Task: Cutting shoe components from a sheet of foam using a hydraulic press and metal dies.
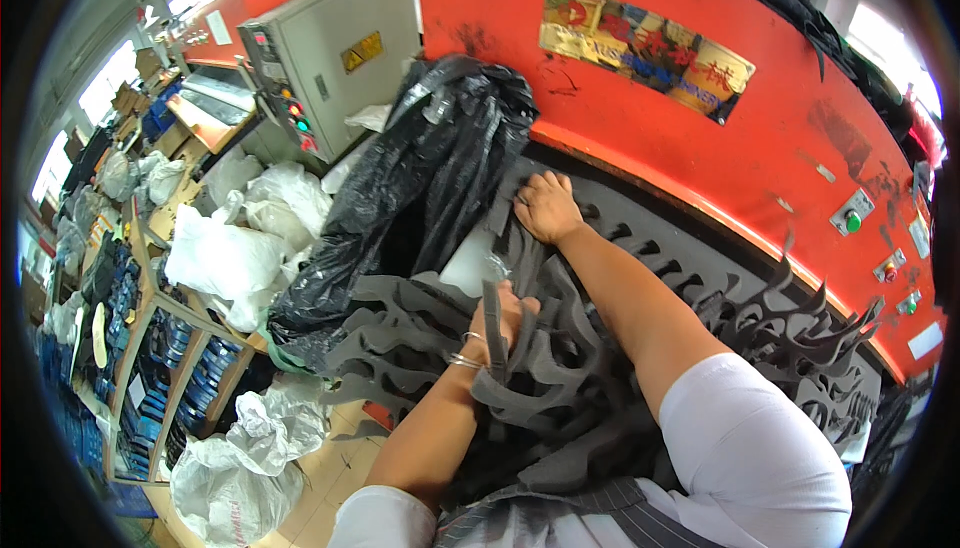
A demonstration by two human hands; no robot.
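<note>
My left hand [505, 320], with a bangle at the wrist, is closed round a strip of dark grey foam offcut [492, 388]. Farther off, my right hand [548, 208] has its fingers curled onto the end of a foam sheet [516, 248]; what lies under the fingers is partly hidden. Wavy cut-out foam scraps [400, 323] heap up around my left hand and under both forearms. Beyond the left hand shows a small white surface [468, 263].
A black plastic bag [440, 138] stands just left of my right hand. A red machine [640, 8] with green and red buttons rises behind the foam. At left are a grey control cabinet [345, 58], white bags [225, 258] and a wooden shelf [175, 388] holding blue items.
</note>
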